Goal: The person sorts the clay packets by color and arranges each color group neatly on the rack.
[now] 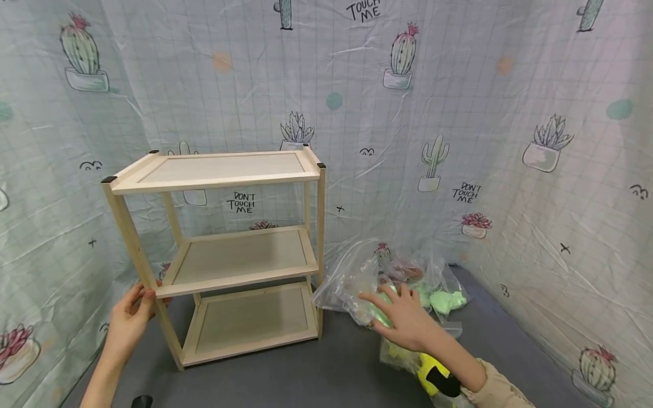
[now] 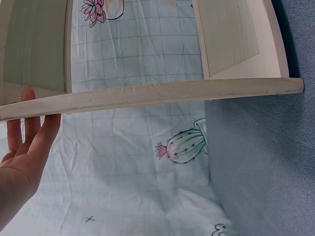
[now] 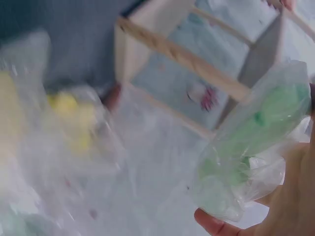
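A three-tier wooden shelf rack [image 1: 240, 279] with black caps on its posts stands left of centre in the head view. My left hand [image 1: 131, 317] holds its front left post beside the middle shelf; in the left wrist view, fingers [image 2: 43, 137] reach behind that post. On the right, my right hand [image 1: 408, 320] has its fingers spread around a clear plastic bag [image 3: 251, 142] with something pale green inside. The right wrist view has the bag between thumb and fingers, the fingers mostly cut off by the frame edge.
More clear bags with green contents [image 1: 447, 301] and a reddish-brown content [image 1: 410, 273] lie behind my right hand. Yellow-and-black bagged things [image 1: 431, 374] lie under the right forearm. A small black object [image 1: 141, 402] is at the near edge. Cactus-print curtain [image 1: 367, 113] surrounds the grey surface.
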A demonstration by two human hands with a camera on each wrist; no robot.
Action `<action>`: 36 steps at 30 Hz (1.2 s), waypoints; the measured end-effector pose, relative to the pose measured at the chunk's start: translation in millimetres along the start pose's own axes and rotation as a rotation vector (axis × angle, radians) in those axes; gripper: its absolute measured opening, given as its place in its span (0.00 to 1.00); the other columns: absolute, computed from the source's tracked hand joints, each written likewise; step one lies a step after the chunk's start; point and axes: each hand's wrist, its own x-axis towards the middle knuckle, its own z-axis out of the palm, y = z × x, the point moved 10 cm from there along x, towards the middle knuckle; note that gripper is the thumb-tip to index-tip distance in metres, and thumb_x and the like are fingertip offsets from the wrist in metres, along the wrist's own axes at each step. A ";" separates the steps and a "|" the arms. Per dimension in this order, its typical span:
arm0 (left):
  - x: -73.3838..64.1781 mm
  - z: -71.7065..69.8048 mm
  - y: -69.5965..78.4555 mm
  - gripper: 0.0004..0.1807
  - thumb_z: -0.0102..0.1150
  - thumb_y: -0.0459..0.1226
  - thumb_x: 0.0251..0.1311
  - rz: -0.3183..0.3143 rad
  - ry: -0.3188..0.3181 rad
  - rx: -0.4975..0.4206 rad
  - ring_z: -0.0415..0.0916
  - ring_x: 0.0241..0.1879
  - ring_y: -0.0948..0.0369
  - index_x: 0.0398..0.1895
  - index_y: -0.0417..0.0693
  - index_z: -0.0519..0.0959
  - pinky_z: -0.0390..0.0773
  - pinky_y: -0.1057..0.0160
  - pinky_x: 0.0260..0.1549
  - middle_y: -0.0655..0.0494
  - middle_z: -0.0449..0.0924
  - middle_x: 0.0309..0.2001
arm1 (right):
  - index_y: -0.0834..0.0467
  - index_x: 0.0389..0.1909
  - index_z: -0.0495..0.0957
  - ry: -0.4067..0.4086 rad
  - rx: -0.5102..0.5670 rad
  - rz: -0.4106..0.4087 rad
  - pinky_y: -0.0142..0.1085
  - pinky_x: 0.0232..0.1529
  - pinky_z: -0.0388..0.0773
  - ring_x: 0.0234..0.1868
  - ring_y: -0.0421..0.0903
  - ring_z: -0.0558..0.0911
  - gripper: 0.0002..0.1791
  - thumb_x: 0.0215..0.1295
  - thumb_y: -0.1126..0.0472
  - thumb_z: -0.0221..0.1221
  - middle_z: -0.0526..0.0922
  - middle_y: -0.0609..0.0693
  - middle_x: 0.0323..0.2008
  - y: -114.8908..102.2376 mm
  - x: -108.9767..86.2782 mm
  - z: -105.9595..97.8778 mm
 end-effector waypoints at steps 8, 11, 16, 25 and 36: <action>14.3 -0.9 -46.1 0.17 0.42 0.37 0.65 0.053 -0.030 -0.094 0.76 0.32 0.79 0.55 0.45 0.71 0.74 0.80 0.25 0.74 0.73 0.38 | 0.36 0.61 0.61 0.151 -0.103 0.056 0.45 0.34 0.58 0.41 0.55 0.66 0.26 0.61 0.46 0.50 0.69 0.51 0.53 24.4 13.4 -65.8; 20.1 -1.6 -67.6 0.18 0.41 0.36 0.65 0.073 -0.046 -0.147 0.77 0.33 0.77 0.56 0.41 0.70 0.74 0.79 0.25 0.68 0.74 0.39 | 0.38 0.62 0.61 0.188 -0.137 0.046 0.46 0.35 0.60 0.40 0.56 0.67 0.26 0.61 0.46 0.49 0.70 0.53 0.53 28.9 21.4 -88.8; 10.3 0.5 -28.1 0.17 0.40 0.37 0.66 0.057 -0.042 -0.037 0.76 0.33 0.80 0.55 0.45 0.70 0.74 0.80 0.26 0.75 0.72 0.36 | 0.39 0.62 0.60 0.249 -0.191 0.012 0.45 0.34 0.59 0.38 0.56 0.66 0.26 0.62 0.46 0.48 0.70 0.54 0.53 30.1 38.1 -128.7; 2.4 6.2 3.7 0.14 0.39 0.32 0.65 0.052 -0.041 -0.174 0.76 0.32 0.80 0.48 0.54 0.72 0.74 0.81 0.28 0.74 0.73 0.34 | 0.41 0.63 0.58 0.317 -0.167 -0.029 0.44 0.34 0.56 0.36 0.54 0.63 0.26 0.63 0.47 0.47 0.70 0.51 0.55 16.4 68.4 -189.5; -1.0 6.5 6.7 0.14 0.38 0.34 0.65 0.051 -0.064 -0.153 0.76 0.34 0.80 0.51 0.47 0.70 0.73 0.81 0.29 0.74 0.73 0.35 | 0.40 0.62 0.60 0.373 -0.150 -0.079 0.48 0.39 0.59 0.44 0.58 0.66 0.23 0.66 0.45 0.43 0.61 0.54 0.62 -23.6 112.9 -230.6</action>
